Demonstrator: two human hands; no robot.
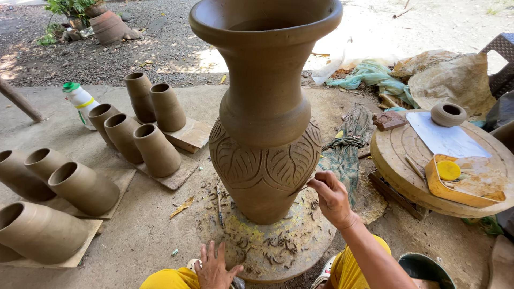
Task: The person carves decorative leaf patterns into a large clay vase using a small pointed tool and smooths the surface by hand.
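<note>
Evidently heavy and still soft, the tall clay vase [265,107] at frame centre warranted support at its base; right hand [332,199] pinched a carving tool, left hand [214,267] lay splayed.

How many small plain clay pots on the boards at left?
9, if none is hidden or cut off at the frame edge: two on the far board, three on the next, three nearer, one nearest.
</note>
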